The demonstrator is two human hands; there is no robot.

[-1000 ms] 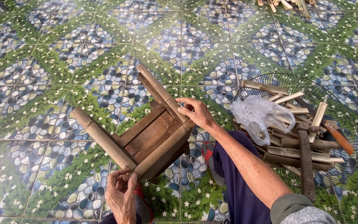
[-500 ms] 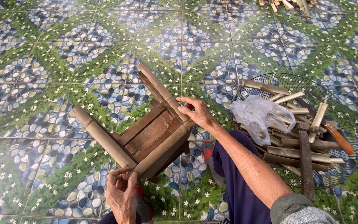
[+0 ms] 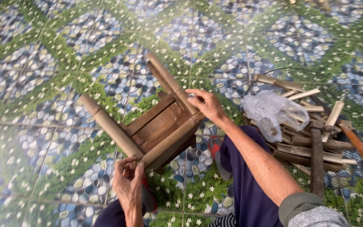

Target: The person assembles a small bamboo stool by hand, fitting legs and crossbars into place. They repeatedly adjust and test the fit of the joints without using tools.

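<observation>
Two hands held a small wooden stool tipped over on the tiled floor.

The stool point(image 3: 160, 128) lay on its side on the floor point(image 3: 43, 63), its round legs pointing up and away. The right hand point(image 3: 206, 105) closed its grip over the stool's upper right corner, beside one leg. The left hand point(image 3: 129, 185) pinched the stool's near bottom edge, fingers curled on it. Right of the stool, a wire basket point(image 3: 360, 185) held wood offcuts point(image 3: 307, 151), a clear plastic bag point(image 3: 272, 111) and a hammer point(image 3: 317, 159).
</observation>
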